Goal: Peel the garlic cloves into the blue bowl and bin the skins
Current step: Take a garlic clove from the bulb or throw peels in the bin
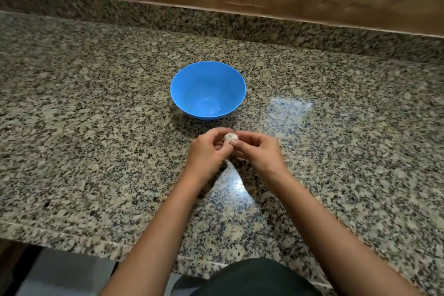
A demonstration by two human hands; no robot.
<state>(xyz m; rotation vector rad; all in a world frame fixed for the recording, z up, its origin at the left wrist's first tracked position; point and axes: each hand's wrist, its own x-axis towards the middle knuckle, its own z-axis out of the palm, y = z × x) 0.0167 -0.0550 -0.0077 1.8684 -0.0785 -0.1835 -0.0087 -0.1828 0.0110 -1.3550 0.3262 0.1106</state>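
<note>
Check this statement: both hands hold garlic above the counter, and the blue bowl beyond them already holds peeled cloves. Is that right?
No. The head view shows the blue bowl empty, no cloves in it. The rest stands: the left hand and right hand hold the garlic above the counter, the bowl beyond them.

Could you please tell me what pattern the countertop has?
The countertop is speckled granite, with black, grey and beige flecks, seen in the head view.

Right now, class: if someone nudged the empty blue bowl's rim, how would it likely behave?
The blue bowl looks like plastic and holds nothing, so probably light. Its narrow base on the glossy granite counter suggests it may slide or tip easily.
</note>
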